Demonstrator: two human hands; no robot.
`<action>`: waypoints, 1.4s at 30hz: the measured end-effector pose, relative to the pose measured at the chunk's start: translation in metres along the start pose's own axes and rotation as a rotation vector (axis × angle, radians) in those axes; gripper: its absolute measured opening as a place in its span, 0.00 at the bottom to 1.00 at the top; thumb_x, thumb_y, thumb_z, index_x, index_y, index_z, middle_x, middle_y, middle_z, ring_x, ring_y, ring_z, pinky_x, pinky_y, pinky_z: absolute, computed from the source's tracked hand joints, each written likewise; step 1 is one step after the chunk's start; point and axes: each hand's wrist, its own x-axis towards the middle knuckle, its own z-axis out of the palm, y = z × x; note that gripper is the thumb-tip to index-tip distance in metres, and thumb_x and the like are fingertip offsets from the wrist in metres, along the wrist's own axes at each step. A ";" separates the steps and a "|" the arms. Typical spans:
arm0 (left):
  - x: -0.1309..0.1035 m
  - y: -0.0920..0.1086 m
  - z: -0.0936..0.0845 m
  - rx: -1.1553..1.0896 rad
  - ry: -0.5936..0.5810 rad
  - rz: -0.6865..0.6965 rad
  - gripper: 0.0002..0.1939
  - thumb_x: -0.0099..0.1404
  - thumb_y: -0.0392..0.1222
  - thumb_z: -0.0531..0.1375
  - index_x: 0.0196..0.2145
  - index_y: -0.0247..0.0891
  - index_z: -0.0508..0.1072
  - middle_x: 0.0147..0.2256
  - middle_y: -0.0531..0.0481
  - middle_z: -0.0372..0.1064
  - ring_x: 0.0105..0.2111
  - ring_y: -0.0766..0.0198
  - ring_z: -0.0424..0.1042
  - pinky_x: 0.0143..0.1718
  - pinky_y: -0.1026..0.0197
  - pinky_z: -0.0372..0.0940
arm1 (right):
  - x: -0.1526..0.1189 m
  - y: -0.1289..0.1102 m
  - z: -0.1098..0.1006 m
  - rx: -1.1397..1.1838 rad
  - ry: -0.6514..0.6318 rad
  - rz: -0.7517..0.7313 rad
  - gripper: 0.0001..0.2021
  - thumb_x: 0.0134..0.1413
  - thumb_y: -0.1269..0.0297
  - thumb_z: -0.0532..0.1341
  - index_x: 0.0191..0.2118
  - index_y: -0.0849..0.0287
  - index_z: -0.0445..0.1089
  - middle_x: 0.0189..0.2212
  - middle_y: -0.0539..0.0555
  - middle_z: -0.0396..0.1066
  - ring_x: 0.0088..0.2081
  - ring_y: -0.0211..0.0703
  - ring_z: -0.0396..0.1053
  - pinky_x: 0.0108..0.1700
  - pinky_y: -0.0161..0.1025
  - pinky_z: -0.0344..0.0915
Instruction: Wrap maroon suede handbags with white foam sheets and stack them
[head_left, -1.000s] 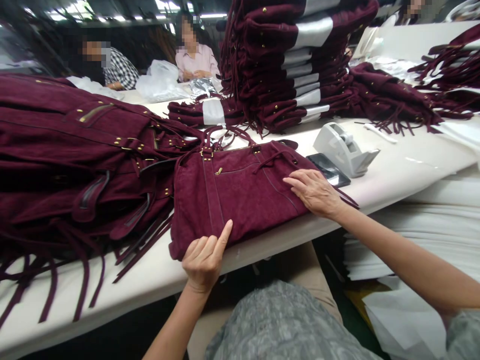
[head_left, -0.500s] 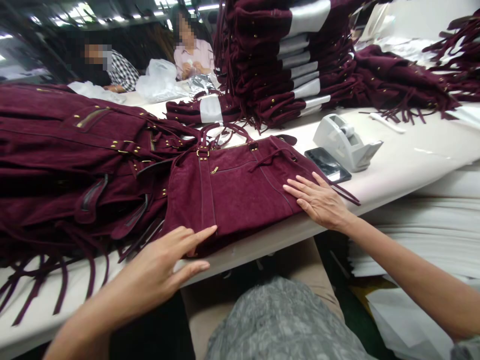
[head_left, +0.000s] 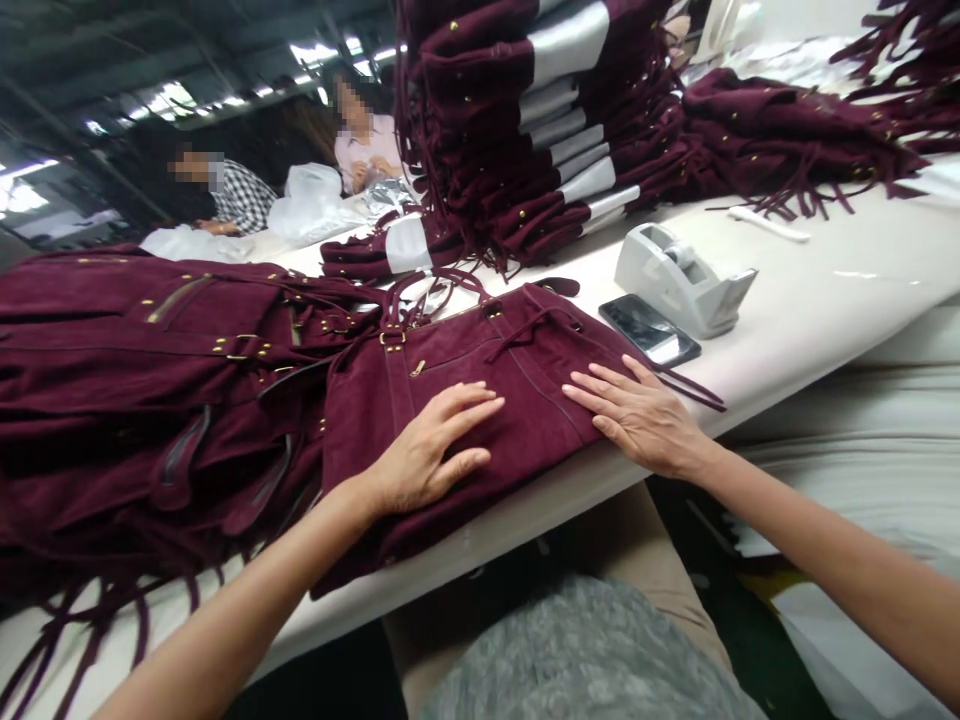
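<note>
A burgundy suede handbag (head_left: pixel 465 440) lies flat at the table's front edge, its two handles pointing away from me. It has a zipped front pocket and brass studs. On its lower middle rests my left hand (head_left: pixel 442 445), fingers apart and slightly bent, gripping nothing. My right hand (head_left: pixel 641 415) lies spread on the bag's right side, close to the table edge. Left of the bag, and touching it, is a heap of similar burgundy bags (head_left: pixel 150 400) with straps and fringe hanging down.
Behind stands a tall stack of folded burgundy bags (head_left: pixel 495 130) with pale wraps. A grey tape dispenser (head_left: pixel 682 280) and a phone (head_left: pixel 649 328) sit to the right on the white table (head_left: pixel 795 290). White sheets (head_left: pixel 840 450) are piled lower right. Two people work across the table.
My left hand has moved right and up, from the bag's lower left edge onto its middle. The right hand stays nearly in place on the bag. The camera view has tilted somewhat.
</note>
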 end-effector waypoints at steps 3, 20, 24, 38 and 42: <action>-0.019 0.014 0.022 0.112 -0.124 0.026 0.31 0.72 0.50 0.49 0.68 0.41 0.46 0.66 0.43 0.52 0.67 0.53 0.47 0.67 0.43 0.42 | 0.001 -0.001 -0.002 0.018 -0.009 0.022 0.23 0.70 0.60 0.46 0.68 0.50 0.51 0.65 0.50 0.54 0.66 0.48 0.52 0.67 0.56 0.40; -0.028 0.023 0.050 0.299 -0.152 0.079 0.32 0.69 0.45 0.55 0.66 0.56 0.48 0.68 0.56 0.45 0.68 0.48 0.40 0.66 0.36 0.39 | 0.071 -0.026 -0.060 0.159 -0.238 0.210 0.29 0.70 0.47 0.40 0.70 0.53 0.44 0.67 0.57 0.48 0.68 0.53 0.43 0.66 0.63 0.38; -0.031 0.025 0.047 0.257 -0.163 0.040 0.34 0.67 0.46 0.57 0.66 0.59 0.48 0.68 0.57 0.45 0.68 0.47 0.40 0.65 0.34 0.42 | 0.077 -0.037 -0.046 0.055 -0.087 0.099 0.27 0.69 0.49 0.44 0.69 0.50 0.46 0.68 0.56 0.46 0.68 0.54 0.42 0.66 0.63 0.38; -0.041 0.024 0.046 0.315 -0.055 0.024 0.33 0.69 0.56 0.53 0.67 0.60 0.43 0.68 0.50 0.43 0.66 0.48 0.50 0.61 0.35 0.54 | 0.063 -0.025 -0.039 -0.087 -0.053 0.221 0.28 0.69 0.49 0.43 0.66 0.59 0.55 0.64 0.59 0.56 0.66 0.51 0.51 0.65 0.58 0.50; -0.041 0.021 0.052 0.347 0.004 0.048 0.34 0.68 0.54 0.56 0.67 0.59 0.45 0.68 0.49 0.45 0.65 0.47 0.52 0.61 0.36 0.56 | 0.069 -0.032 -0.050 -0.162 0.102 0.213 0.30 0.69 0.51 0.46 0.69 0.60 0.47 0.68 0.60 0.47 0.69 0.51 0.42 0.68 0.58 0.43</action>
